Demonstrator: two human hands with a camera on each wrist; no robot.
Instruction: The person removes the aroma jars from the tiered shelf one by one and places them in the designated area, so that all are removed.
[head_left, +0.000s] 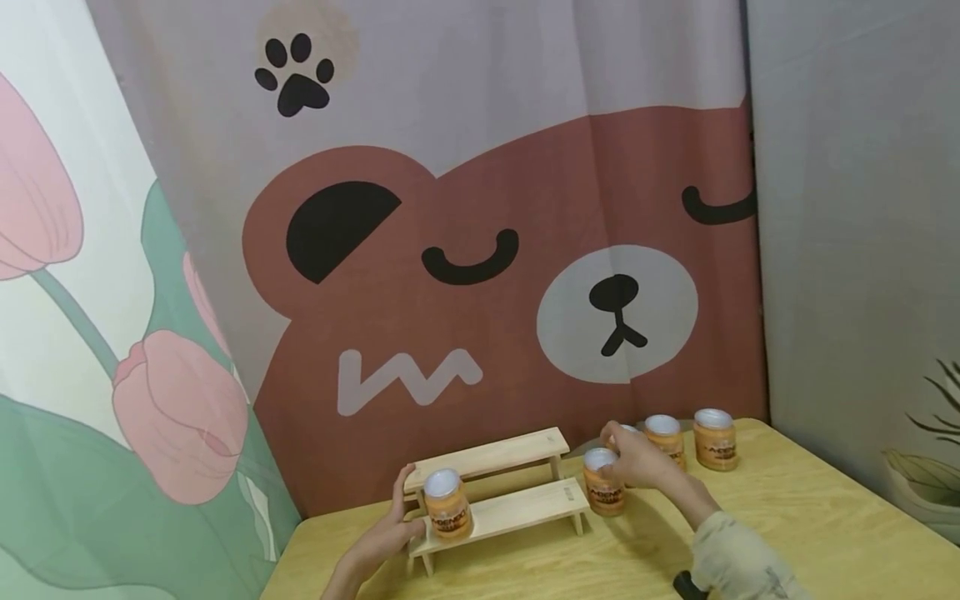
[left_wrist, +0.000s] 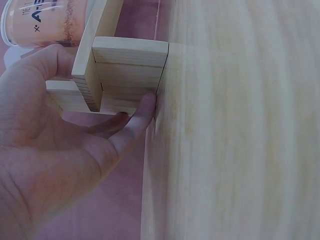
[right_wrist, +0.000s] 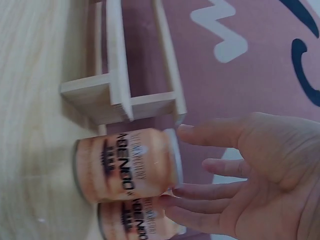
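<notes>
A two-step wooden rack [head_left: 510, 515] stands on the table, with one orange can [head_left: 448, 508] with a pale top upright at the left of its lower step. My left hand [head_left: 382, 533] holds the rack's left end, thumb by the lower step and fingers at the end panel [left_wrist: 131, 62]. Beside the rack's right end stands another orange can [head_left: 604, 492]. My right hand [head_left: 637, 457] is at that can's top, its thumb and fingers [right_wrist: 210, 191] extended around the rim. Whether they press on it cannot be told.
More orange cans stand to the right, one [head_left: 664, 437] partly behind my right hand and another [head_left: 715, 442] near the table's back right corner. The wooden table [head_left: 810, 517] meets a bear-print curtain [head_left: 480, 333] behind. A dark object [head_left: 688, 585] shows by the right sleeve.
</notes>
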